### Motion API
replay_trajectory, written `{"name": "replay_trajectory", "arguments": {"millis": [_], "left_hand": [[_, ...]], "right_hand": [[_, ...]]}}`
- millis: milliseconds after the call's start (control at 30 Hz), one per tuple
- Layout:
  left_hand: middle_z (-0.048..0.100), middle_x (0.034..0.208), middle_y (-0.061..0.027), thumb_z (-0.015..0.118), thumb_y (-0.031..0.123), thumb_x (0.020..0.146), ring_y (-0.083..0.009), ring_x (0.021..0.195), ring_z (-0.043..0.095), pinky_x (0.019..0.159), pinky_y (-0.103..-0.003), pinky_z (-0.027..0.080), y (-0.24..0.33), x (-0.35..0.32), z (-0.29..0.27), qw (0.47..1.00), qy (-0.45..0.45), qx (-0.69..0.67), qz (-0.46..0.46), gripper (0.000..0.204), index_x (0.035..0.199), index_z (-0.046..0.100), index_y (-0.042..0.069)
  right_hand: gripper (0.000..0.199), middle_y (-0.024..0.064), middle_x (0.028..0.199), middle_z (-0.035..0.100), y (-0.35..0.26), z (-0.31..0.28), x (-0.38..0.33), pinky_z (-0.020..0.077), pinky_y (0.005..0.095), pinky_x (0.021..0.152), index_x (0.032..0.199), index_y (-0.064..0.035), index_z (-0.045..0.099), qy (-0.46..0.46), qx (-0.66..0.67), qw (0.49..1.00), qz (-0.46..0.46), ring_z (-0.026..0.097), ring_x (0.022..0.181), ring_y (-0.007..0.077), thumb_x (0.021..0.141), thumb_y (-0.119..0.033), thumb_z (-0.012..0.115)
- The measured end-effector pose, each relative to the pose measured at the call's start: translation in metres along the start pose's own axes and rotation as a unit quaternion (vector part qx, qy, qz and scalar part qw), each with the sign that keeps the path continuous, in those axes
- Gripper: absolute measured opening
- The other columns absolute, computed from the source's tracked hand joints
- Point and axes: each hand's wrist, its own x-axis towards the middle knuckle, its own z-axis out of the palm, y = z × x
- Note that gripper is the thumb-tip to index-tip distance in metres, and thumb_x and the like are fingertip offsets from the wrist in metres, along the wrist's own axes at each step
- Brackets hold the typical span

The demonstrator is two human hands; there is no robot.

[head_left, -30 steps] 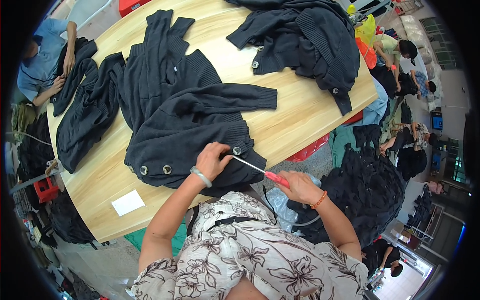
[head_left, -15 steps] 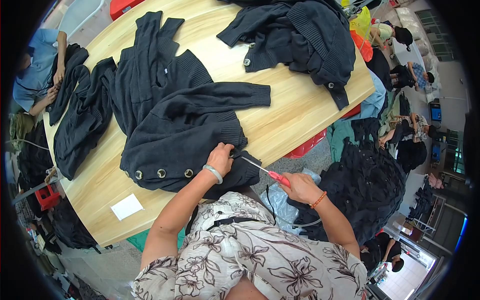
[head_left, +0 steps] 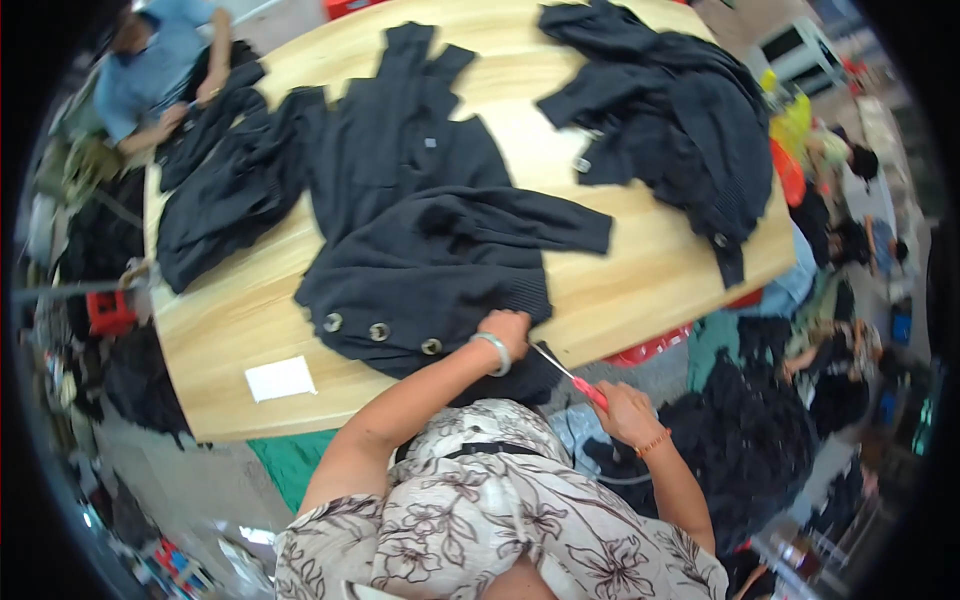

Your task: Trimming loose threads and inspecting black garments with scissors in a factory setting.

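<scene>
A dark knitted cardigan [head_left: 430, 250] with large round buttons [head_left: 378, 331] lies spread on the table in front of me. My left hand [head_left: 507, 330], a pale bangle at its wrist, is closed on the cardigan's near edge, beside the ribbed hem. In my right hand [head_left: 625, 412], off the table's near edge, is a tool with a red handle [head_left: 590, 391] and a thin metal shaft [head_left: 556, 362]. Its dark tip points at the cloth just right of my left fingers; contact cannot be made out.
More dark knitwear lies at the table's left [head_left: 235, 190] and far right [head_left: 690, 120]. A white paper [head_left: 280, 380] rests near the front edge. Dark garments are heaped on the floor [head_left: 740, 440] to my right. Someone in a blue shirt [head_left: 150, 75] handles dark cloth at the far left.
The whole scene has shifted rightward in view as my head turned. My right hand and the tool sit slightly nearer to me. My left hand keeps its hold on the cardigan.
</scene>
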Motion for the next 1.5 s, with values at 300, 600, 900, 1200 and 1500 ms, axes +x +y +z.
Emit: {"name": "replay_trajectory", "arguments": {"millis": [300,600,900,1200,1500], "left_hand": [[0.071,0.078,-0.0075,0.072,0.001,0.074,-0.0156,0.069,0.067,0.065,-0.029,0.054,-0.039,0.015,0.009,0.896,0.0,-0.444,-0.021,0.01,0.083,0.068,0.001],[0.066,0.091,-0.0088,0.07,0.009,0.074,-0.0291,0.089,0.059,0.085,-0.039,0.045,-0.036,-0.107,-0.136,0.835,0.491,-0.219,0.117,0.016,0.089,0.067,0.006],[0.065,0.087,-0.0009,0.077,0.008,0.077,-0.0091,0.074,0.061,0.066,-0.023,0.05,-0.28,-0.169,-0.103,0.769,0.368,-0.503,-0.138,0.037,0.111,0.065,0.001],[0.06,0.095,-0.0108,0.076,0.003,0.063,-0.0308,0.09,0.061,0.079,-0.039,0.049,-0.057,-0.191,-0.17,0.814,0.495,-0.174,0.25,0.042,0.103,0.065,0.007],[0.061,0.109,-0.0079,0.078,0.027,0.072,-0.0274,0.113,0.053,0.097,-0.038,0.036,-0.091,-0.112,-0.175,0.954,0.176,-0.098,0.22,0.049,0.116,0.062,0.011]], "right_hand": [[0.023,0.0221,0.073,0.064,0.003,-0.019,-0.001,0.0492,0.0524,0.068,0.089,-0.0069,0.06,-0.015,-0.045,0.998,-0.033,0.064,0.074,0.043,0.086,-0.029,0.065],[0.031,0.0205,0.062,0.06,-0.046,-0.028,0.055,0.0495,0.0459,0.058,0.079,-0.0037,0.066,0.161,0.091,0.983,-0.011,0.062,0.062,0.0416,0.088,-0.033,0.068],[0.043,0.0114,0.089,0.067,-0.186,-0.037,0.146,0.0509,0.0286,0.069,0.121,-0.0013,0.062,0.054,0.206,0.92,-0.331,0.06,0.068,0.0142,0.082,-0.015,0.076],[0.047,0.0119,0.102,0.066,-0.247,-0.046,0.149,0.05,0.0305,0.084,0.114,-0.0031,0.059,-0.013,0.238,0.905,-0.352,0.065,0.091,0.0235,0.072,-0.004,0.078],[0.024,0.0115,0.097,0.063,-0.154,-0.159,0.068,0.0528,0.0299,0.078,0.1,0.0014,0.064,0.128,0.444,0.843,-0.274,0.063,0.09,0.0197,0.079,-0.003,0.072]]}}
